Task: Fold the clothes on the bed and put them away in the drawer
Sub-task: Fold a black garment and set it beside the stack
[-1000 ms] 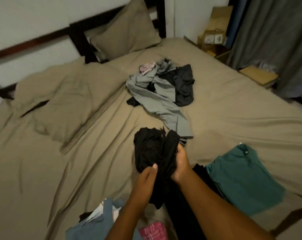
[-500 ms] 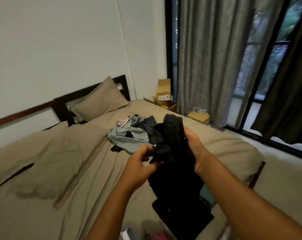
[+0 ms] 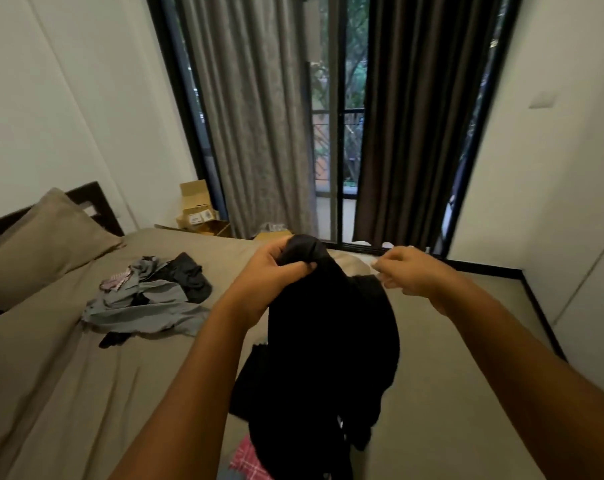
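- My left hand [image 3: 276,275] grips the bunched top of the black garment [image 3: 328,341], which hangs down in front of me above the bed [image 3: 51,375].
- My right hand [image 3: 409,271] is just beside it, fingers curled; I cannot tell whether it pinches fabric.
- A pile of grey and black clothes [image 3: 151,299] lies farther out on the bed.

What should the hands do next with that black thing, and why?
Probably bring the right hand over to pinch the top edge of the black cloth garment. The left hand alone plainly grips it, bunched and dangling over the tan-sheeted bed, so spreading it for folding likely needs both hands.
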A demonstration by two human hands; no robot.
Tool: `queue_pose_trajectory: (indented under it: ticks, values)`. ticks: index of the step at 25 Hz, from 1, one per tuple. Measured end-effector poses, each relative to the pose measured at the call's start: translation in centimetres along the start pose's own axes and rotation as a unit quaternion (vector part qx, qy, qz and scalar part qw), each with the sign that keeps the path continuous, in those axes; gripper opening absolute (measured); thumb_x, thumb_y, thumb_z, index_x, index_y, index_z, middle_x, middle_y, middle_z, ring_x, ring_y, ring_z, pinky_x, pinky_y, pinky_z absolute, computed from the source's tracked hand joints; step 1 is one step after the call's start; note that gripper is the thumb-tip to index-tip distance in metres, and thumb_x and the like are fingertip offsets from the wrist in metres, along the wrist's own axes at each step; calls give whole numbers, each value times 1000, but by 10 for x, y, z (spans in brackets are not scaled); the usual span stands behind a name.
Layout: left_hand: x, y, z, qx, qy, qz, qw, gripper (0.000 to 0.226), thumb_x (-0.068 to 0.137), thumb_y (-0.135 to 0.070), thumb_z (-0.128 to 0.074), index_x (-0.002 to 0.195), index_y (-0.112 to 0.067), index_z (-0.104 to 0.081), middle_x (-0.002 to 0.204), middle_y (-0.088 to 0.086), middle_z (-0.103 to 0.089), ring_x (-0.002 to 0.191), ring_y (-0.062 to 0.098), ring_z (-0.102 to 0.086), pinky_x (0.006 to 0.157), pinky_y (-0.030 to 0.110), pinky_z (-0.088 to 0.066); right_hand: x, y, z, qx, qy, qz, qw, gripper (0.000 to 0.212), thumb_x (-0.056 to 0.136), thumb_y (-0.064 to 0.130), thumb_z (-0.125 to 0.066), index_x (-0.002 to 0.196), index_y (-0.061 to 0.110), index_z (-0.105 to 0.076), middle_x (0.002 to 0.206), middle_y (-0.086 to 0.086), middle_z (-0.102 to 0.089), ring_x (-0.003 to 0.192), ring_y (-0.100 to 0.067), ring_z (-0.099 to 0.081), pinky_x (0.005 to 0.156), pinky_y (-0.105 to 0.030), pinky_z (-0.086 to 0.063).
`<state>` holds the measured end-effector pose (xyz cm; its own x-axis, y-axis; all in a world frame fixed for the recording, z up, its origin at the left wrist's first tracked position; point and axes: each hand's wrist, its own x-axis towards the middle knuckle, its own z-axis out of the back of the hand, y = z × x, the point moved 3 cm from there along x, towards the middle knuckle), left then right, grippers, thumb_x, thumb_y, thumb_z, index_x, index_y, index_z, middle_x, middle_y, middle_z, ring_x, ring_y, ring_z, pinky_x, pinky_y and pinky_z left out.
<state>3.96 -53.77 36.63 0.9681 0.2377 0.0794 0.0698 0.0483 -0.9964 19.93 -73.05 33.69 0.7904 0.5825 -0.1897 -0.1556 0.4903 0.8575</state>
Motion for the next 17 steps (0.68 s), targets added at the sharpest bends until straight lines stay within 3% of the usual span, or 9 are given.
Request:
queue_pose_trajectory:
  ticks: [2,4,6,8,10,13,16,17]
  values:
    - [14,-5,-39,67,98,14,993,32,90,7,-63,118,-7,-66,105,17,-69,96,30,-67,87,40,-56,-35,6,12,25,83,78,993,33,95,38,-66,126,29,-61,125,5,-67,113,-8,-64,95,-28,-52]
    - [27,-11,-74,123,178,26,976,32,89,8,-63,116,-8,-66,100,15,-67,87,27,-66,78,35,-57,-59,9,21,59,160,130,977,42,91,28,-71,131,28,-58,125,3,-69,116,-12,-66,97,-31,-55]
    - [38,-17,-100,137,228,29,963,28,88,8,-64,109,-10,-64,90,11,-64,76,24,-63,68,30,-55,-66,1,40,23,130,140,981,38,87,27,-77,122,22,-64,111,-5,-73,103,-18,-71,92,-35,-58]
    - [48,-18,-118,125,267,39,955,24,89,7,-65,105,-10,-60,82,6,-61,67,16,-60,62,23,-52,-71,-8,66,5,95,166,982,28,86,28,-78,109,15,-69,94,-12,-71,84,-22,-69,78,-31,-58]
    - [57,-12,-133,105,286,61,951,22,88,1,-68,106,-8,-60,79,1,-61,67,10,-61,62,18,-52,-78,-15,97,15,78,198,977,18,87,22,-77,101,13,-71,82,-9,-67,75,-19,-65,65,-23,-54]
    - [71,3,-153,134,301,85,940,25,83,-17,-80,104,-6,-71,88,4,-66,80,13,-65,74,21,-54,-83,-23,142,57,53,217,973,10,89,13,-74,98,10,-71,79,-4,-68,73,-15,-66,64,-22,-53]
    - [87,7,-158,218,240,87,942,10,77,-34,-81,76,-25,-79,74,-4,-69,73,8,-67,70,18,-52,-80,-40,190,41,50,178,982,14,89,16,-74,100,7,-70,81,-6,-67,73,-16,-66,66,-24,-54]
    - [93,4,-152,260,208,81,939,20,74,-44,-83,72,-25,-78,72,-4,-69,72,10,-68,72,20,-51,-78,-47,202,-6,61,160,985,17,89,21,-75,100,8,-70,81,-5,-66,73,-15,-66,66,-24,-53]
